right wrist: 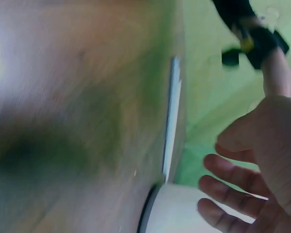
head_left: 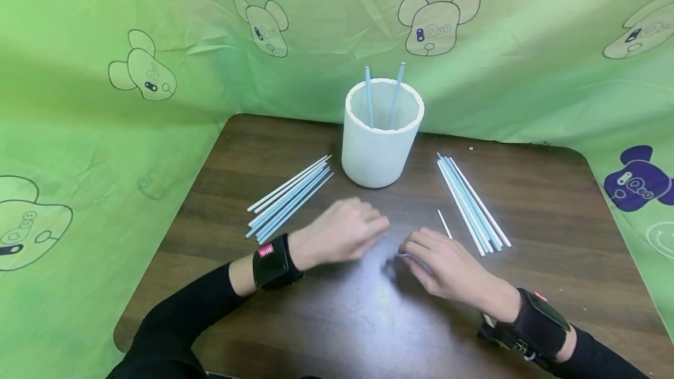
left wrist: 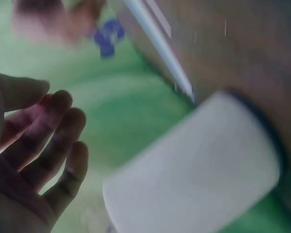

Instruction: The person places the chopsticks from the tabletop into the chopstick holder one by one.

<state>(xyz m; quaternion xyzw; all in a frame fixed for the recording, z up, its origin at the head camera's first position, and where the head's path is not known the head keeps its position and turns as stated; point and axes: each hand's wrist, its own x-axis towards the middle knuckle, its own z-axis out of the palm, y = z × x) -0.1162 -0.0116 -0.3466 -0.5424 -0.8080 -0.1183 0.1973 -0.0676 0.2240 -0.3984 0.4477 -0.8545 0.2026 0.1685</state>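
Note:
Over the middle of the table, my left hand (head_left: 344,230) hovers with loosely curved fingers; in the left wrist view, its fingers (left wrist: 70,126) hold nothing. My right hand (head_left: 442,265) is just to its right, fingers loosely bent and the grasp empty in the right wrist view. Part of a single white stick (head_left: 444,224) shows beyond the right hand, which hides much of its length. A bundle of thin white and light blue sticks (head_left: 289,197) lies left of centre, and a similar bundle (head_left: 473,206) is on the right.
A white cylindrical container (head_left: 376,157) stands at the back of the brown wooden table (head_left: 237,151). Two light blue sticks (head_left: 396,89) lean inside it, tops above the rim. Green cloth (head_left: 326,28) with printed cartoon heads hangs behind and at both sides.

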